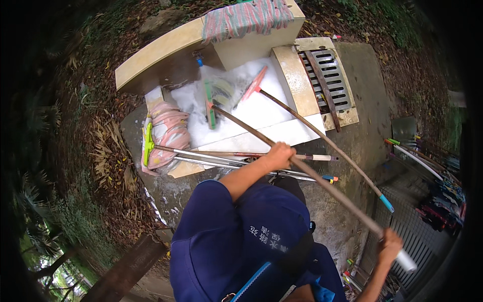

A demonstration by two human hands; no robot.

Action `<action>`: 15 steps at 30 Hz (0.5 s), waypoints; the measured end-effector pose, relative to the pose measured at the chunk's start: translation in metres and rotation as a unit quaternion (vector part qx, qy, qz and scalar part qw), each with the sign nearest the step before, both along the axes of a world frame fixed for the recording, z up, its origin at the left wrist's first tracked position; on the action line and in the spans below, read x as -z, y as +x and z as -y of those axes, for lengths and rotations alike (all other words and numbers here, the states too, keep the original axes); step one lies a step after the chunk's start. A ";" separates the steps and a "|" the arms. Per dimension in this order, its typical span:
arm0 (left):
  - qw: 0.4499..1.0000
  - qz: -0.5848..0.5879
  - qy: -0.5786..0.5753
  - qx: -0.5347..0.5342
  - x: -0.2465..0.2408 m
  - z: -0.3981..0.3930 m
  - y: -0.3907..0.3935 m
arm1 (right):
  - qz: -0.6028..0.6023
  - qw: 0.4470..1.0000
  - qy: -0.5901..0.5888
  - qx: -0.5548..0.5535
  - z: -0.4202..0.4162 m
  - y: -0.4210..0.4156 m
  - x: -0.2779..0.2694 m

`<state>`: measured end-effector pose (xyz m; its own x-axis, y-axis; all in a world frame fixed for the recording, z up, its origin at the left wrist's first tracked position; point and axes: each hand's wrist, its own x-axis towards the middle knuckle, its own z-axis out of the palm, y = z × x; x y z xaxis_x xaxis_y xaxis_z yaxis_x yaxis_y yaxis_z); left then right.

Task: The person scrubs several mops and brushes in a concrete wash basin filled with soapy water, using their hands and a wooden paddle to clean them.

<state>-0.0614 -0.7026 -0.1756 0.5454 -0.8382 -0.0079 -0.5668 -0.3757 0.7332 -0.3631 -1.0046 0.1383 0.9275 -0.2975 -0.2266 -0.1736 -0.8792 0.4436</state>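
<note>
Both my hands grip the brown pole (328,187) of a mop. My left hand (281,154) wraps around its middle, and my right hand (390,245) holds it close to the white end. At the far end, the mop's green-edged head (210,109) stands in white foam (234,120) filling a low tiled basin (298,88). Blurred greyish material shows beside that head. A second mop with a pink head (254,83) rests in the foam, its pole (320,136) leaning over the basin's front wall and ending in a blue grip.
A lime-green mop head (149,144) lies against pink cloth (168,132) on the basin's left corner, among several poles along the front. Striped cloth (247,19) drapes the back wall. Right of the basin sits a slotted drain grate (332,79). More mops (434,166) stand at right.
</note>
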 end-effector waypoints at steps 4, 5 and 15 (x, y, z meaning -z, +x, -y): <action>0.982 0.001 -0.089 -0.168 -0.022 -0.029 0.035 | 0.113 0.973 -0.088 -0.179 -0.042 0.125 -0.055; 0.978 -0.002 -0.100 -0.183 -0.015 -0.042 0.036 | 0.120 0.972 -0.082 -0.185 -0.053 0.136 -0.052; 0.878 -0.124 0.358 0.294 0.068 -0.037 -0.038 | -0.384 0.777 0.344 0.362 -0.057 -0.066 0.074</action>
